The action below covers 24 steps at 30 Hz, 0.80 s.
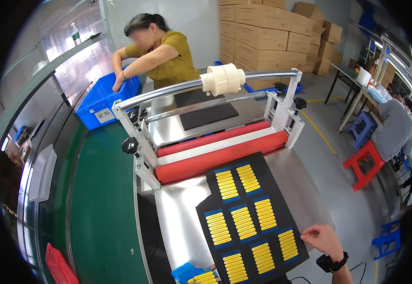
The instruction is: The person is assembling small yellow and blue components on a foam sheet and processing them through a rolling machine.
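Note:
A black board lies tilted on the metal bed of a roller machine, its far end close to the front red roller. Several blue-backed pieces with rows of yellow strips are laid out on it. My right hand, with a black band on the wrist, has thumb and forefinger pinched at the board's right edge. Near the lower edge of the view, another blue piece with yellow strips sits beside the board, next to bright blue material. My left hand does not show.
A green conveyor belt runs along the left, with a red basket near it. Behind the machine, a co-worker reaches into a blue crate. Black knobs stick out from the frame. Stools stand at right.

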Motion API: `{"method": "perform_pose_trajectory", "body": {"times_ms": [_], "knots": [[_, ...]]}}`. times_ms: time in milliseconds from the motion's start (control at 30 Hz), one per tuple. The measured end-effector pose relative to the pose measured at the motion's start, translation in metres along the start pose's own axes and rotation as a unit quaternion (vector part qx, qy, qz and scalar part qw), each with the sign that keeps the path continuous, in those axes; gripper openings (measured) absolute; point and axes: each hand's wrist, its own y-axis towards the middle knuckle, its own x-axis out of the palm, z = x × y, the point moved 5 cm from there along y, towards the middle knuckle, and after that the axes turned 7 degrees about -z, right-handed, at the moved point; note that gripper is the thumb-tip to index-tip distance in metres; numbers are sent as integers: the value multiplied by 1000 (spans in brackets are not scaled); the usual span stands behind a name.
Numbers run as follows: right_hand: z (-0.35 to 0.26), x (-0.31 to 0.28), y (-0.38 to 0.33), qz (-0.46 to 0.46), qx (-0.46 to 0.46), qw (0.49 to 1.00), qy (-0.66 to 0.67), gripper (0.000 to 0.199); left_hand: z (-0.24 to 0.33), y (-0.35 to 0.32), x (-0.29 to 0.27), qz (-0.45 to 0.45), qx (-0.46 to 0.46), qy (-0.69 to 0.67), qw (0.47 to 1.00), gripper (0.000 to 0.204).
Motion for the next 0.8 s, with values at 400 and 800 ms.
{"method": "perform_pose_trajectory", "body": {"times_ms": [400,800], "knots": [[16,8,17,-26,32,999,18,21,7,7,7,26,-6,2,1000,27],[-38,-21,11,49,-86,994,-42,15,-6,19,16,17,101,-13,995,51]]}}
